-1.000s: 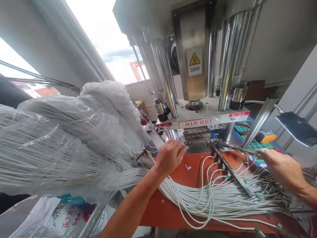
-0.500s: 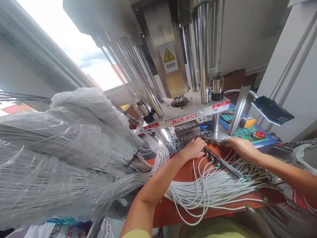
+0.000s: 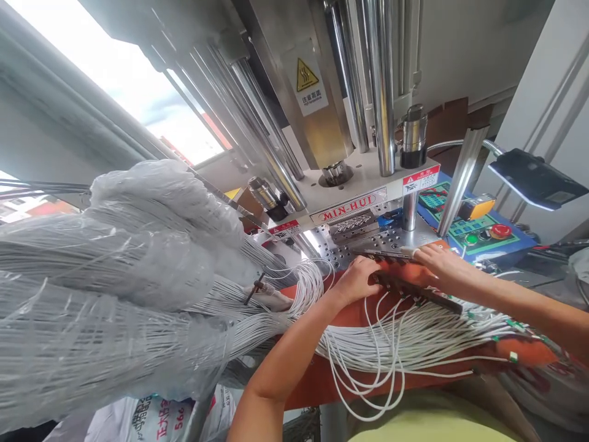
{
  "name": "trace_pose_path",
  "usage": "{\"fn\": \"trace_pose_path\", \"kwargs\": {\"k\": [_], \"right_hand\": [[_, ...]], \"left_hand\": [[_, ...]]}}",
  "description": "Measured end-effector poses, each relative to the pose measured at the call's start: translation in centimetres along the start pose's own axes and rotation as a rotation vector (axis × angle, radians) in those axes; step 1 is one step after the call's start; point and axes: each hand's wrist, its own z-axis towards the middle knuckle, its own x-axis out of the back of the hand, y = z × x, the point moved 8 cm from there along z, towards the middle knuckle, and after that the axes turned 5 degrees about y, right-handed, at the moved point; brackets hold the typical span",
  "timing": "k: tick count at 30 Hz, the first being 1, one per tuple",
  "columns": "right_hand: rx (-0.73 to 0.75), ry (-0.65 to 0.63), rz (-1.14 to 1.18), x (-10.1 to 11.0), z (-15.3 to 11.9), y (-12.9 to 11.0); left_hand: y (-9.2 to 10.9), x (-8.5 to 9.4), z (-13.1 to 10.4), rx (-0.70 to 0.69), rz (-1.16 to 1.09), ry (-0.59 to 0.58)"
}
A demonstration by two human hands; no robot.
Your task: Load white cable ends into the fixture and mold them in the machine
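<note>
My left hand (image 3: 361, 277) is closed with bent fingers at the left end of a dark metal bar (image 3: 439, 299) that slopes down to the right. White cables with small plugs run out below this bar. Farther back a second, thin metal bar (image 3: 386, 254) lies at the edge of the press, and my right hand (image 3: 432, 260) pinches its right end. Between the two bars shows the orange-red work surface (image 3: 400, 270). A fan of white cables (image 3: 381, 344) spreads under and below my hands, some with green-and-silver connector ends (image 3: 513, 356).
Ahead stands a press marked MIN-HUI (image 3: 347, 207), with a mould block (image 3: 352, 224) on its perforated plate. A blue control box (image 3: 483, 230) and a black lamp (image 3: 536, 178) are at the right. Plastic-wrapped cable bundles (image 3: 138, 294) fill the left.
The sloping bar has turned flatter, and the row of green connectors along it shows less. Both hands keep their hold at the bars. The whole view has shifted slightly.
</note>
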Motion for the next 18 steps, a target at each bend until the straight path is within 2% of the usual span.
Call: {"fn": "trace_pose_path", "kwargs": {"k": [2, 5, 7, 9, 13, 16, 18], "right_hand": [[0.037, 0.023, 0.072, 0.1, -1.9, -1.8], [0.035, -0.041, 0.068, -1.7, -3.8, -3.7], [0.03, -0.064, 0.058, -2.9, -4.1, -3.9], [0.052, -0.034, 0.04, -3.3, -3.4, -3.4], [0.14, 0.039, -0.02, -1.8, 0.9, -1.5], [0.232, 0.098, -0.037, 0.1, 6.0, -0.2], [0.268, 0.119, 0.016, 0.8, 9.6, 0.6]], "left_hand": [[0.0, -0.2, 0.1, -0.018, -0.022, -0.009], [0.1, -0.1, 0.0, 0.005, -0.031, 0.009], [0.1, 0.4, -0.2, 0.031, -0.022, 0.049], [0.0, 1.2, -0.4, 0.056, -0.003, 0.105], [-1.9, 4.0, 0.4, 0.133, 0.061, 0.261], [-5.0, 6.3, 2.0, 0.244, 0.106, 0.38], [-7.7, 7.4, 2.9, 0.368, 0.092, 0.441]]}}
